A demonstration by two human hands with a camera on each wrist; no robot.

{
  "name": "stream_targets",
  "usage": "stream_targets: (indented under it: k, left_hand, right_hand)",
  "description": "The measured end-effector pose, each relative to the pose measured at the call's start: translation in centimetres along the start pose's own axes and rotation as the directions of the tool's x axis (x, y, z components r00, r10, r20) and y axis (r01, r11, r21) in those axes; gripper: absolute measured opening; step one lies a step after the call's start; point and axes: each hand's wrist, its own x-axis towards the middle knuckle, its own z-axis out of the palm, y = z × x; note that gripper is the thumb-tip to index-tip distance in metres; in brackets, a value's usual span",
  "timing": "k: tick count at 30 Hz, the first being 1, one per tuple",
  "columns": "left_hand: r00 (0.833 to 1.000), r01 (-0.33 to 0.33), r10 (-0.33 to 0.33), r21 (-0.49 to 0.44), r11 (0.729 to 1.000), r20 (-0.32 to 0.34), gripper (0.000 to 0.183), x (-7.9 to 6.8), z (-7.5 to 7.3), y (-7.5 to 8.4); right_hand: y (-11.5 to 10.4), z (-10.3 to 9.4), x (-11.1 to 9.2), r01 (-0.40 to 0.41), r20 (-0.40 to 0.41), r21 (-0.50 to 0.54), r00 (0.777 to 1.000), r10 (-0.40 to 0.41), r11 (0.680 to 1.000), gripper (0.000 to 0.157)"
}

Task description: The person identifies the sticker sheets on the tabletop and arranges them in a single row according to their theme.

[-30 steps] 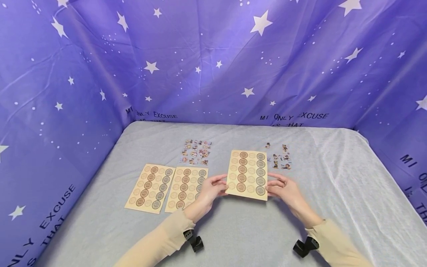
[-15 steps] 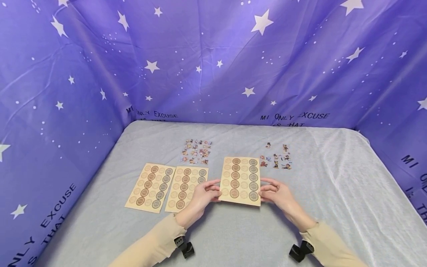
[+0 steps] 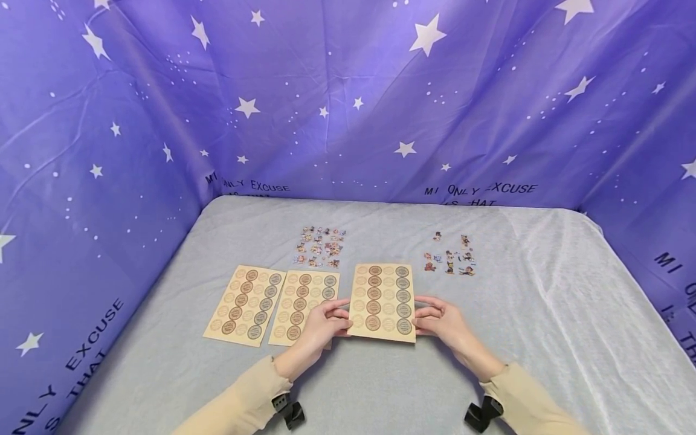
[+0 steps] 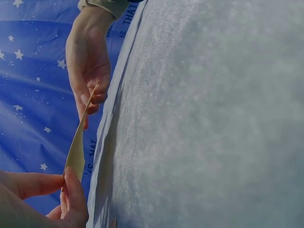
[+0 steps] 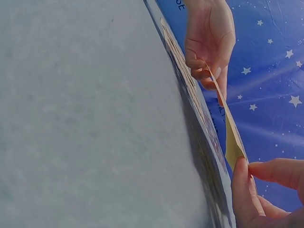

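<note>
Head view: fingers of left hand [image 3: 321,323] and right hand [image 3: 446,321] pinch the printed sheet [image 3: 382,303] at 8 and 4 o'clock, above the counter [image 3: 544,314]. A similar sheet [image 3: 299,308] lies at 9 o'clock.

You can pass over the worktop [image 3: 554,314] at the right; leftward, the held sheet [image 3: 382,302], your left hand [image 3: 322,323] and two flat sheets [image 3: 244,306] obstruct.

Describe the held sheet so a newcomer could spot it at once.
Start at the grey table below the purple starry curtain. Near its middle, a cream sheet printed with circles is gripped at its sides by the left hand and right hand. Two similar sheets lie flat to the left; only this one is off the table.
</note>
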Motion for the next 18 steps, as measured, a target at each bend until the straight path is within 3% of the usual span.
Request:
stream_targets:
  k: [18]
  left_hand:
    - [0.999,0.016,-0.018,0.046,0.999,0.046,0.052,-0.5,-1.5,-0.1]
  right_hand:
    - [0.4,1.1,-0.1,-0.011,0.056,-0.003,0.998,0.011,1.0,0.055]
